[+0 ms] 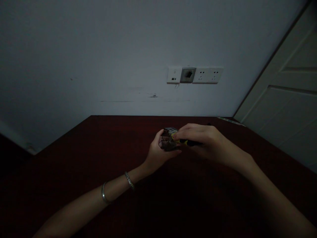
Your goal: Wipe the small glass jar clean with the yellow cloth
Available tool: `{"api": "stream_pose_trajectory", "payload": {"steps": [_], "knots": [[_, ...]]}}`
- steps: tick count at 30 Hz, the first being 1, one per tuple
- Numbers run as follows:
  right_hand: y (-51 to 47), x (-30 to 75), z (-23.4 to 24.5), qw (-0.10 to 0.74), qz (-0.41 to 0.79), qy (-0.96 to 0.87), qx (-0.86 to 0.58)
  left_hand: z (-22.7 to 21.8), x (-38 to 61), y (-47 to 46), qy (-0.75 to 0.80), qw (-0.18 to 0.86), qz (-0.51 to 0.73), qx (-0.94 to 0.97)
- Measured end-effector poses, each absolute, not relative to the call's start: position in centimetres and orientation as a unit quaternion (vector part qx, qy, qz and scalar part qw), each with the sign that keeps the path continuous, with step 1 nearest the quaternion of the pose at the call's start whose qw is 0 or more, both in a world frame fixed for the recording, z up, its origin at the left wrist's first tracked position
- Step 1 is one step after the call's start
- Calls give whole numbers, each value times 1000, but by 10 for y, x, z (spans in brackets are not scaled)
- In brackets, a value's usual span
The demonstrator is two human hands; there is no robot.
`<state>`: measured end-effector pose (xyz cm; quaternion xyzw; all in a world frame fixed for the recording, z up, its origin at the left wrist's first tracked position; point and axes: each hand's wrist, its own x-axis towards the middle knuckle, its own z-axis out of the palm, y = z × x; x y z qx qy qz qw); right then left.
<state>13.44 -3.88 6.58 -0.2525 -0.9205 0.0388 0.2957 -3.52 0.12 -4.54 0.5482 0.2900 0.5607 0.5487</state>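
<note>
My left hand [158, 150] is closed round a small dark, shiny object [167, 141] held just above the dark red table [99, 148]. My right hand [200, 140] is closed on a slim tool with a yellow and black handle [184, 142], whose tip meets the small object. The two hands touch over the middle of the table. The light is dim, so I cannot make out what the small object is. Two silver bangles [128, 180] ring my left wrist.
A white wall rises behind the table, with a row of sockets and switches [194, 75] above its far edge. A pale door [289, 99] stands at the right. Something thin lies at the table's far right corner [229, 121].
</note>
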Motion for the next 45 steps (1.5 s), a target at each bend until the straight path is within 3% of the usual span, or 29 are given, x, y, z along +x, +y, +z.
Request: {"api": "stream_pose_trajectory", "payload": {"steps": [8, 12, 17, 45], "knots": [[-40, 130, 62, 283, 70, -926, -240, -48, -38, 6, 297, 527, 576, 551], [-35, 132, 58, 336, 2, -910, -242, -51, -38, 6, 285, 523, 573, 563], [-24, 129, 53, 343, -61, -901, -261, -54, -38, 6, 274, 495, 565, 601], [-37, 126, 53, 291, 88, -923, -237, -51, -38, 11, 302, 506, 579, 563]]}}
